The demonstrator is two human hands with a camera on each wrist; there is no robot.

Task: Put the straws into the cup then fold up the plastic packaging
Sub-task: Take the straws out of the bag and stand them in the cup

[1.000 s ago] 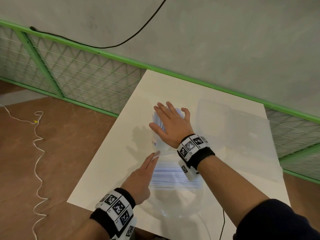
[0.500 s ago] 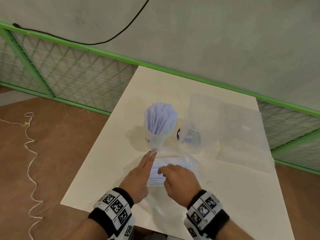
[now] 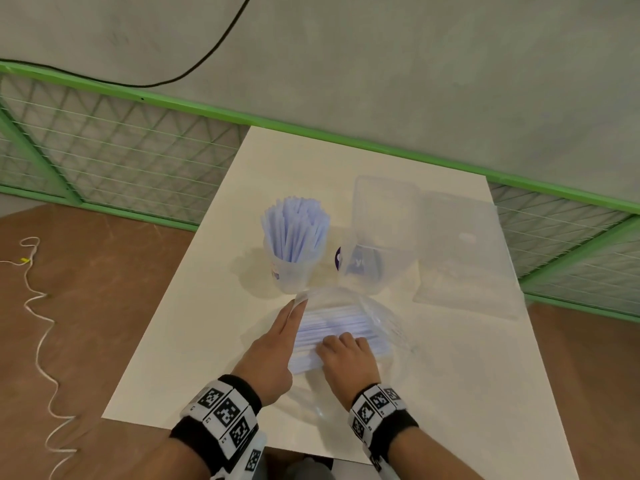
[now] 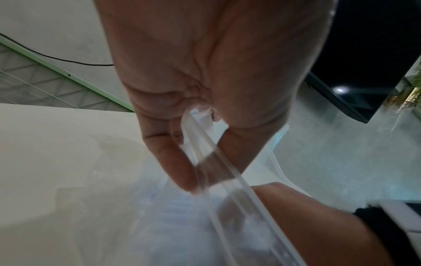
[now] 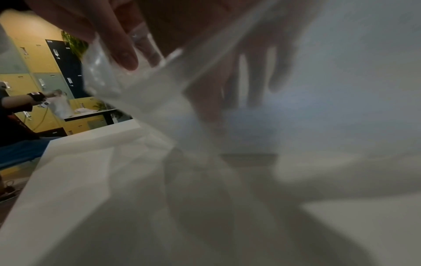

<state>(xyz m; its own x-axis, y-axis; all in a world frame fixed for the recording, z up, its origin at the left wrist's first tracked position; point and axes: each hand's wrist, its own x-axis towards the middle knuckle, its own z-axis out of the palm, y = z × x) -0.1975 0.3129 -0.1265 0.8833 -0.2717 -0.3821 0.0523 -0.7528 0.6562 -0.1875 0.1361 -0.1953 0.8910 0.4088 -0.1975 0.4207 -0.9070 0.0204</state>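
A clear cup stands mid-table, packed with upright pale blue straws. Just in front of it lies the clear plastic bag with more straws lying flat inside. My left hand pinches the bag's mouth edge between thumb and fingers; in the left wrist view the left hand grips that edge strip. My right hand is at the bag, fingers curled onto the straw bundle. Seen from the right wrist, its fingers show blurred through the plastic film.
A clear plastic box with its open lid sits right of the cup. The white table ends near my wrists and at its left edge. A green mesh fence runs behind. A white cord lies on the floor.
My right hand left the top of the straws in the cup and came back to the bag, curling onto the straws there. The left hand kept its pinch on the bag edge.
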